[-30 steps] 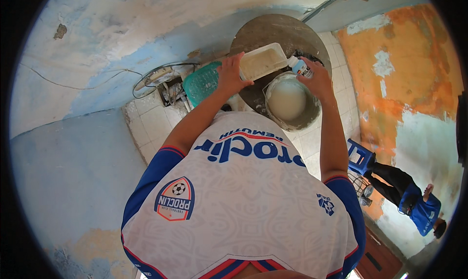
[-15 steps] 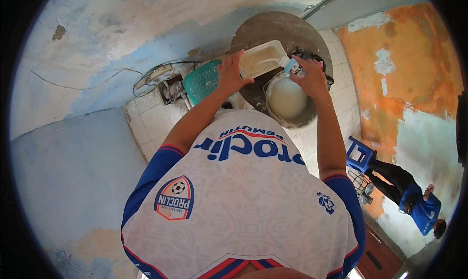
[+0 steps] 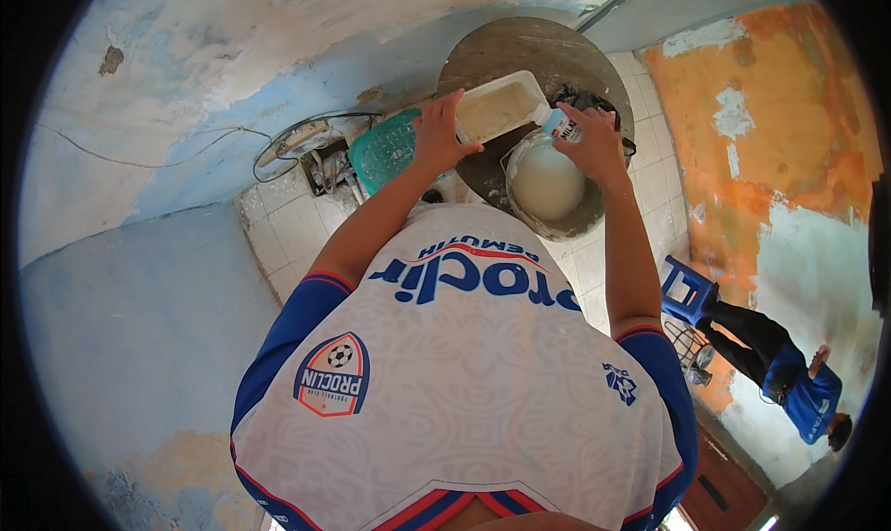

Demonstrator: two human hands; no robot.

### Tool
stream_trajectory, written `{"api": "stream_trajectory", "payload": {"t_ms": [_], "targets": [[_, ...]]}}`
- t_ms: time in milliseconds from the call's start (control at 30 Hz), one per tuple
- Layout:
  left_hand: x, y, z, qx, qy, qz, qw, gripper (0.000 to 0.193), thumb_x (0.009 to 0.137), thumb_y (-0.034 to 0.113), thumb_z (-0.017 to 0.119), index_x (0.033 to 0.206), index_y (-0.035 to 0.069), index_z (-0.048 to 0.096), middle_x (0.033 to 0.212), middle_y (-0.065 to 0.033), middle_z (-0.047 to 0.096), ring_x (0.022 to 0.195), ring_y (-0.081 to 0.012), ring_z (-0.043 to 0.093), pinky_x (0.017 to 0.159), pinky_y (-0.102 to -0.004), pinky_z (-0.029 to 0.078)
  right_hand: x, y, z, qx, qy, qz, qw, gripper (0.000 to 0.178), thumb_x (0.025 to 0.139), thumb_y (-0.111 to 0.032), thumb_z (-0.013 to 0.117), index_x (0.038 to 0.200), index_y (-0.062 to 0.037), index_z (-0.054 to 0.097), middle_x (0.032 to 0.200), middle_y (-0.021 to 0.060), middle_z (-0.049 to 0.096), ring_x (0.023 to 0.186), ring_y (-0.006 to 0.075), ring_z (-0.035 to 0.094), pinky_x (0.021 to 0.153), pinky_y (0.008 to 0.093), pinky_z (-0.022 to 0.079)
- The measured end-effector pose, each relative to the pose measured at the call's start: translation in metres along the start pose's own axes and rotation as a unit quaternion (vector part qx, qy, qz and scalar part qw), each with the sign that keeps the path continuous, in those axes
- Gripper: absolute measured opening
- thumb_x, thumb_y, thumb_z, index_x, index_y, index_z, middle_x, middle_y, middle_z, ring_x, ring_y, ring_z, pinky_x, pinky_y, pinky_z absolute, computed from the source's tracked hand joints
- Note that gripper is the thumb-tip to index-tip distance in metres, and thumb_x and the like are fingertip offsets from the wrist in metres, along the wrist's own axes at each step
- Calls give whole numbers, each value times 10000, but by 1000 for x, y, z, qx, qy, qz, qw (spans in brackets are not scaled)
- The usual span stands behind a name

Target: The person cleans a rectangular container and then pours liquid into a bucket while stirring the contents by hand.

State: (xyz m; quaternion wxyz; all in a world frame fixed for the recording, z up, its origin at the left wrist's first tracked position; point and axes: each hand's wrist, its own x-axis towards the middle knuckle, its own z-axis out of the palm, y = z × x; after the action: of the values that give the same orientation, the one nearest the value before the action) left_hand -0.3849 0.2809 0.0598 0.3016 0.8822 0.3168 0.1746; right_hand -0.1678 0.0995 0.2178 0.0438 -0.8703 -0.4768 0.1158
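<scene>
A white rectangular plastic tub (image 3: 501,107), its inside coated pale, is tilted over a round brown tabletop. The fingers of my left hand (image 3: 440,134) grip its left end. My right hand (image 3: 594,143) is closed round a small can (image 3: 561,125) with a white and blue label. The can lies tipped, its mouth end against the tub's right edge. Directly below my right hand stands a bucket (image 3: 548,183) of milky, off-white liquid, its rim smeared. What the can contains is hidden.
The round tabletop (image 3: 483,48) bears a black plastic bag (image 3: 587,102). A green plastic seat (image 3: 382,150) and looped cables (image 3: 278,150) are at the left by the wall. At the right are a blue stool (image 3: 687,288) and a person (image 3: 789,373) in blue.
A pale stream between the can and the tub showed earlier and no longer does. Both hands keep their grip, almost in place.
</scene>
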Motion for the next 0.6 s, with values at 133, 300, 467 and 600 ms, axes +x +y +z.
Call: {"api": "stream_trajectory", "payload": {"t_ms": [133, 300, 467, 600], "targets": [[0, 2, 0, 8, -5, -3, 1000, 1229, 602, 430, 1002, 1624, 195, 362, 1517, -59, 513, 1403, -331, 460, 1049, -571, 401, 1, -1, 9, 38, -5, 3, 999, 705, 780, -346, 821, 1462, -312, 649, 1192, 119, 676, 1179, 351, 668, 1078, 536, 461], [0, 3, -1, 16, -8, -8, 1000, 1229, 605, 428, 1002, 1626, 195, 359, 1520, -58, 511, 1407, -331, 456, 1048, -574, 405, 3, 0, 3, 8, 17, 13, 1000, 701, 784, -352, 820, 1462, -307, 649, 1178, 117, 678, 1161, 343, 671, 1072, 548, 459], [0, 3, 1, 10, -9, -10, 1000, 1227, 605, 425, 1003, 1625, 192, 363, 1529, -57, 503, 1411, -334, 450, 1055, -579, 401, 5, 4, 5, 13, 19, 3, 1000, 691, 798, -354, 820, 1465, -307, 646, 1178, 109, 678, 1177, 338, 660, 1001, 554, 497], [-1, 3, 0, 9, -9, -16, 1000, 1224, 605, 422, 1003, 1625, 190, 368, 1529, -59, 505, 1416, -336, 443, 1056, -581, 400, 4, -14, -1, -3, -26, -1, 1000, 691, 805, -332, 822, 1471, -309, 638, 1178, 99, 670, 1169, 339, 654, 975, 566, 498]]}}
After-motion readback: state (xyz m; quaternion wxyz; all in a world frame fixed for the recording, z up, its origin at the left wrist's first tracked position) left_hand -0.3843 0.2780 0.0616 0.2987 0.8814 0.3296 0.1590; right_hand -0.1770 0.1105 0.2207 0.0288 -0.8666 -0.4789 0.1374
